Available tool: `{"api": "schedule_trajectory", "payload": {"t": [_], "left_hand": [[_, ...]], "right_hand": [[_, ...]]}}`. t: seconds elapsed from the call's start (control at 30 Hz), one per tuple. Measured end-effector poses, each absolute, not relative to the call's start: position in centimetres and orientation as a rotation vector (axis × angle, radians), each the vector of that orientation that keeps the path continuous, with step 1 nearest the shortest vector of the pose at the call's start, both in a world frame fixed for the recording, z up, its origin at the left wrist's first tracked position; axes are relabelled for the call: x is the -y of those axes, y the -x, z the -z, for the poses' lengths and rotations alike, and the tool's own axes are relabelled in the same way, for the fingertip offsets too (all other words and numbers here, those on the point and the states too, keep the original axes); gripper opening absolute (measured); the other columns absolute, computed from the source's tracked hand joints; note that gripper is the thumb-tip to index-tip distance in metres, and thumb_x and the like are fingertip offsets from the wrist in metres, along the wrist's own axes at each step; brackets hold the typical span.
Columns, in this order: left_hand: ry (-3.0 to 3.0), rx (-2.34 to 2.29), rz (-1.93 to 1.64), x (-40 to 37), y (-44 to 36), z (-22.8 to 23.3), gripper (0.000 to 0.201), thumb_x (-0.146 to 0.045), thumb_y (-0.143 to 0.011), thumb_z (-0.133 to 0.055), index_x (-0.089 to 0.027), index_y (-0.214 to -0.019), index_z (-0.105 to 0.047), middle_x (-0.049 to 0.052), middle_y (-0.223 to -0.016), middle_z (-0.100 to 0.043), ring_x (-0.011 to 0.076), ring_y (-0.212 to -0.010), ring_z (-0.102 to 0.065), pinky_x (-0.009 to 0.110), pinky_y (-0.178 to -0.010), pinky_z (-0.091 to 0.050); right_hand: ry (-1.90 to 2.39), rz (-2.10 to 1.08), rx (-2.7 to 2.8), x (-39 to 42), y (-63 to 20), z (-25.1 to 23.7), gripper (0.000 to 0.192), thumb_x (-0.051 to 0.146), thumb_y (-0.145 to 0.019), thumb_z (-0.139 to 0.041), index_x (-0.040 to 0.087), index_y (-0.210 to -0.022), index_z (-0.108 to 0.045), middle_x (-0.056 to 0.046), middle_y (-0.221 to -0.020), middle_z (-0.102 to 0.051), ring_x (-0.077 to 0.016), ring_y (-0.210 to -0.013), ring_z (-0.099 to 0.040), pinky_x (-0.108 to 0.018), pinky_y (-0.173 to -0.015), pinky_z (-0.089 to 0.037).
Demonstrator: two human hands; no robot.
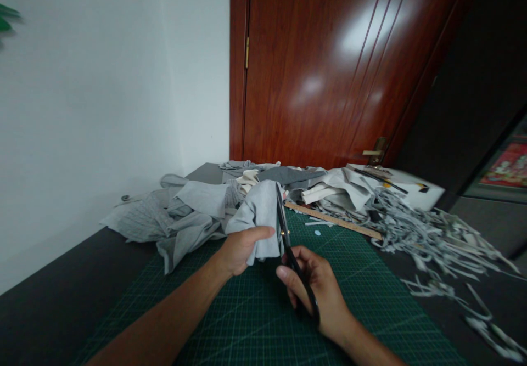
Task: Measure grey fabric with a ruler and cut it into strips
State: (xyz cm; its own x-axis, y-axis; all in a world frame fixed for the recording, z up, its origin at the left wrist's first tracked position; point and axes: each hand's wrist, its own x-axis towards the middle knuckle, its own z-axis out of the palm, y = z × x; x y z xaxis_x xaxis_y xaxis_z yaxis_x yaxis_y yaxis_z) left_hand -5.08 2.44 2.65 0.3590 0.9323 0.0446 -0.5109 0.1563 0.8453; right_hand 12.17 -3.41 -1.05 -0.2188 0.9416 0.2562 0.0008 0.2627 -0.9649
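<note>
fabric pile (181, 215) at desk (49, 289) far-left edge | left hand (242, 251) pinches grey cloth piece (259, 218) upright over cutting mat (370, 294) centre | right hand (317, 289) grips black scissors (290, 251), blades up against cloth's right edge | wooden ruler (333, 220), strip scraps (428, 240) toward right edge

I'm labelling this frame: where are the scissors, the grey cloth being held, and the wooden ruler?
scissors (282, 223), head view, on the blades.
grey cloth (261, 207), head view, on the upright fold above the left hand.
wooden ruler (333, 220), head view, mid-length.
</note>
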Motion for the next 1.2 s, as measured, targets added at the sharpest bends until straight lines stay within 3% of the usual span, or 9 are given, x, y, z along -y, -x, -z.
{"api": "schedule_trajectory", "payload": {"t": [0.27,0.43,0.67,0.87,1.0,1.2], "left_hand": [[-0.723,-0.605,-1.468,-2.2,3.8,-4.5,0.043,-0.03,-0.073,-0.095,-0.014,-0.109,-0.077,0.009,-0.093,-0.084,0.0288,-0.084,-0.08,0.035,-0.074,-0.064],[-0.746,-0.609,-1.441,-2.2,4.0,-4.3,0.032,-0.023,-0.073,-0.093,-0.014,-0.098,-0.076,0.002,-0.072,-0.079,0.0209,-0.062,-0.075,0.028,-0.06,-0.059],[-0.77,-0.605,-1.34,-2.1,4.0,-4.1,0.02,-0.022,-0.074,-0.09,-0.014,-0.081,-0.073,-0.001,-0.062,-0.072,0.0138,-0.048,-0.065,0.025,-0.054,-0.056],[-0.775,-0.619,-1.283,-1.8,3.5,-3.8,0.018,-0.022,-0.075,-0.087,-0.012,-0.082,-0.075,0.002,-0.061,-0.073,0.0165,-0.046,-0.064,0.029,-0.051,-0.058],[-0.786,-0.627,-1.27,-1.7,3.1,-3.2,0.03,-0.025,-0.071,-0.091,-0.01,-0.093,-0.077,0.008,-0.075,-0.08,0.0208,-0.054,-0.071,0.032,-0.055,-0.061],[-0.798,-0.616,-1.284,-1.7,2.8,-2.9,0.038,-0.028,-0.063,-0.097,-0.011,-0.091,-0.077,0.01,-0.081,-0.082,0.022,-0.06,-0.073,0.032,-0.059,-0.062]], "right_hand": [[0.947,-1.146,1.537,3.7,-12.0,1.1,0.05,0.065,-0.085,-0.079,0.02,-0.091,-0.06,0.009,-0.054,-0.052,-0.0085,-0.04,-0.045,-0.019,-0.039,-0.037],[0.925,-1.169,1.548,3.8,-11.7,1.5,0.048,0.064,-0.086,-0.079,0.02,-0.092,-0.061,0.008,-0.055,-0.053,-0.0081,-0.04,-0.046,-0.018,-0.039,-0.036],[0.833,-1.189,1.504,3.8,-11.7,1.6,0.05,0.063,-0.084,-0.082,0.019,-0.093,-0.061,0.007,-0.056,-0.055,-0.0085,-0.04,-0.047,-0.019,-0.04,-0.038],[0.786,-1.193,1.467,3.7,-12.0,1.2,0.049,0.058,-0.08,-0.088,0.019,-0.093,-0.062,0.007,-0.058,-0.055,-0.0092,-0.043,-0.049,-0.019,-0.042,-0.042],[0.757,-1.185,1.471,3.6,-12.1,1.1,0.048,0.059,-0.082,-0.086,0.019,-0.092,-0.061,0.006,-0.059,-0.057,-0.0094,-0.043,-0.049,-0.02,-0.042,-0.043],[0.747,-1.191,1.463,3.4,-12.3,1.0,0.049,0.059,-0.082,-0.087,0.018,-0.093,-0.061,0.005,-0.061,-0.059,-0.01,-0.046,-0.051,-0.02,-0.044,-0.043]]}}
